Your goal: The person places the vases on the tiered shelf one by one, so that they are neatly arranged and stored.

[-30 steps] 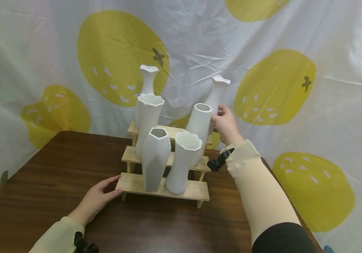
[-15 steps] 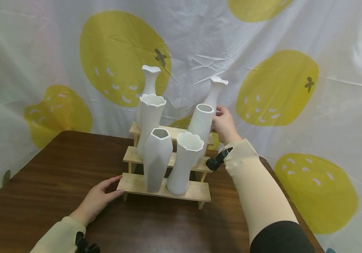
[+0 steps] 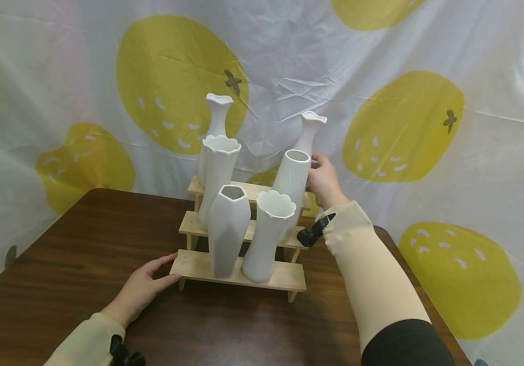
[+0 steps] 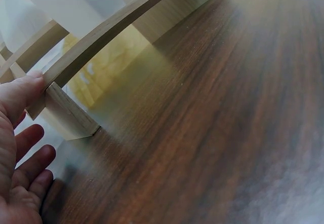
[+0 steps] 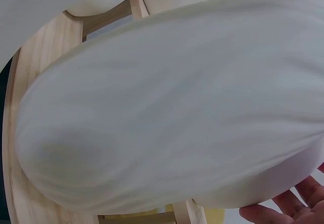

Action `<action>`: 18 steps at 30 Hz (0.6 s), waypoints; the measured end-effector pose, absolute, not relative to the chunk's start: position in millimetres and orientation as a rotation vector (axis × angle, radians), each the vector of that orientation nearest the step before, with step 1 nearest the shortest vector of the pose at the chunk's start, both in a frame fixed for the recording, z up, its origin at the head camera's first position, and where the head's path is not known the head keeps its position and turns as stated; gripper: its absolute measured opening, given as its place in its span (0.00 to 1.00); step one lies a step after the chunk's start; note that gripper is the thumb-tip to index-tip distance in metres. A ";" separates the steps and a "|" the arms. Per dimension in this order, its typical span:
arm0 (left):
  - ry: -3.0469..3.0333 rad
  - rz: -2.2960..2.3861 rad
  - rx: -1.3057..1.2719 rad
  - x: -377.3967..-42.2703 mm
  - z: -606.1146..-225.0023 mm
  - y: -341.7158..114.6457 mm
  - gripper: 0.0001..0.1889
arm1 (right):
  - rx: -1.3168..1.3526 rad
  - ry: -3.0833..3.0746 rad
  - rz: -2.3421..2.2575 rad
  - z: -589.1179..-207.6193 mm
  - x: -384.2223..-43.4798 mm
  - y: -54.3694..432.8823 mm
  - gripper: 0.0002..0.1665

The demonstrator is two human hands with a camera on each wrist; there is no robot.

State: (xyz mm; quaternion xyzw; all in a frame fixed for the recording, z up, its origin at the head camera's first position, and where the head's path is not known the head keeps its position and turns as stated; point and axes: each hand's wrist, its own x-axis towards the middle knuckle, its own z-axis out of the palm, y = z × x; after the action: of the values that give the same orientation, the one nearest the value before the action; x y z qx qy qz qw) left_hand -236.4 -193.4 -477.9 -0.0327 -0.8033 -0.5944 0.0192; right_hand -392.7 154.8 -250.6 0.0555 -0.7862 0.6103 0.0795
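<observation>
My right hand (image 3: 325, 180) grips a tall white vase (image 3: 306, 137) with a flared, wavy rim at the right end of the top step; its lower part is hidden behind a round-mouthed vase (image 3: 290, 178). In the right wrist view that swirled round-mouthed vase (image 5: 167, 112) fills most of the picture, and fingertips (image 5: 288, 209) touch the vase behind it. My left hand (image 3: 140, 292) holds the left end of the lowest step of a three-step wooden stand (image 3: 284, 277). Up close, the thumb (image 4: 23, 89) presses the board's corner while the other fingers curl loosely below.
Also on the stand are a second wavy-rimmed vase (image 3: 218, 117), a tall scalloped vase (image 3: 218, 173), a faceted vase (image 3: 228, 234) and a short scalloped vase (image 3: 268, 239). A brown wooden table (image 3: 83, 239) lies beneath; a lemon-print curtain (image 3: 289, 51) hangs behind.
The back right vase has shifted slightly left relative to the stand, with my right hand on it. My left hand keeps its place at the stand's corner.
</observation>
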 end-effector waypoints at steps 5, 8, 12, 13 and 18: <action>-2.492 -1.844 -0.100 -236.3 -477.4 -193.3 0.36 | 0.170 -2.363 1.826 -251.3 -392.4 155.7 0.32; -2.490 -1.848 -0.102 -236.5 -477.9 -193.3 0.36 | 0.175 -2.372 1.829 -251.8 -392.1 156.8 0.32; -2.489 -1.854 -0.100 -236.3 -478.3 -193.1 0.36 | 0.201 -2.374 1.845 -252.4 -392.9 157.6 0.31; -2.490 -1.852 -0.098 -236.2 -478.2 -193.0 0.36 | 0.207 -2.374 1.848 -252.4 -393.2 157.7 0.31; -2.485 -1.851 -0.100 -235.2 -475.8 -192.6 0.36 | 0.210 -2.381 1.852 -252.0 -393.6 157.9 0.31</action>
State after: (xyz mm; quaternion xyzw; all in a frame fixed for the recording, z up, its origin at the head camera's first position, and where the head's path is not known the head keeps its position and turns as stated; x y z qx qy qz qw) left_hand -235.2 -192.6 -475.8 -0.0323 -0.8014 -0.5970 0.0204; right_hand -393.6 157.9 -252.0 0.0692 -0.7861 0.6114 0.0588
